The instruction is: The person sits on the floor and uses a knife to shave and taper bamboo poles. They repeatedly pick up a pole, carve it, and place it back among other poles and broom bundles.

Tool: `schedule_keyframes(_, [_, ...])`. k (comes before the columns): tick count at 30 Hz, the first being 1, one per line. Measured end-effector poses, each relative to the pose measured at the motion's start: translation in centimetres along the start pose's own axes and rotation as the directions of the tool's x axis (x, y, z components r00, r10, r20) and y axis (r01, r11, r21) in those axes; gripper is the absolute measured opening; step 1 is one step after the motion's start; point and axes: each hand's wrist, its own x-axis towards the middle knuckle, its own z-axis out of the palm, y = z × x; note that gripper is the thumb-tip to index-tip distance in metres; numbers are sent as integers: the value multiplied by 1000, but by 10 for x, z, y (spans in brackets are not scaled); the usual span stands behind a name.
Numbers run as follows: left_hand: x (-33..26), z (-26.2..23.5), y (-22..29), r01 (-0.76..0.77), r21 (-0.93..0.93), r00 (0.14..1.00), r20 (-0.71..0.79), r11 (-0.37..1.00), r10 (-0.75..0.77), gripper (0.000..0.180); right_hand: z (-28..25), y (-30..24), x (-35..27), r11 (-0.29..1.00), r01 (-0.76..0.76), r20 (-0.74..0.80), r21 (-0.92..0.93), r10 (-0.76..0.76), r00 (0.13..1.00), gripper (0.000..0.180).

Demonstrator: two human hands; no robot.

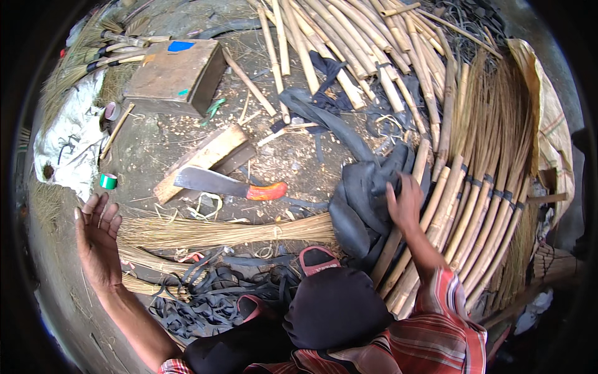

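Note:
My left hand (96, 240) is raised at the left, palm up, fingers spread, holding nothing; a bundle of dry straw (224, 230) lies just to its right on the ground. My right hand (403, 202) reaches over a heap of black rubber tube (361, 199) and rests on it beside finished brooms with bamboo handles (479, 206). Whether the fingers grip the rubber I cannot tell. A cleaver with an orange handle (230, 186) lies on a wooden block (202, 159) ahead of me.
Long bamboo sticks (349, 43) are piled at the back. A wooden box (174, 75) stands at the back left, a green tape roll (108, 181) near a white sack (68, 140). Black rubber strips (212, 293) lie by my sandalled feet (316, 257).

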Motion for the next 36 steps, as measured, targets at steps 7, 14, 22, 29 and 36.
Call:
schedule_keyframes(7, [-12,9,7,12,127,998,-57,992,-5,51,142,-21,195,982,-151,38,115,148,988,47])
schedule_keyframes(14, [-12,16,1,76,212,987,-157,974,-42,50,182,-23,245,954,-273,216,-125,295,931,65])
schedule_keyframes(22, [2,45,-8,108,257,993,-79,960,-90,50,141,-40,256,916,-366,428,162,269,863,36])
schedule_keyframes(29, [-4,43,-21,128,251,988,48,960,-144,49,32,-43,112,403,-739,686,539,299,663,28])
schedule_keyframes(36, [-1,48,-19,95,131,990,93,987,-107,58,-20,-37,-5,981,22,-108,192,-2,994,37])
